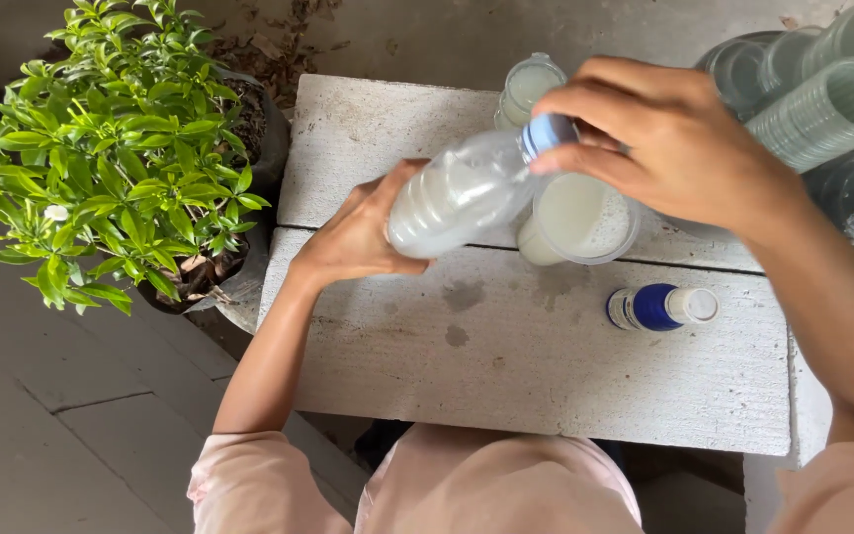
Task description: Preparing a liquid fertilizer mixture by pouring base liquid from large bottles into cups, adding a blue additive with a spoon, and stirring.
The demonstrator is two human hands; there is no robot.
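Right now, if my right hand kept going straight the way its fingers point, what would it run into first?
Your right hand points left, fingers on the blue cap of the tilted milky bottle. It already touches that cap; past it, probably your left hand, though depth is unclear.

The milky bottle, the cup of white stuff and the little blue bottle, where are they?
Milky bottle (pixel 452 198), head view, on its clear body.
Cup (pixel 585 220), head view, on the white liquid inside.
Little blue bottle (pixel 656 307), head view, on its blue middle.

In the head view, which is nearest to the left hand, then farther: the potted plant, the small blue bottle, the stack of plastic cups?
From the left hand:
1. Potted plant, just to its left.
2. Small blue bottle, lying to its right on the table.
3. Stack of plastic cups, far right, top corner.
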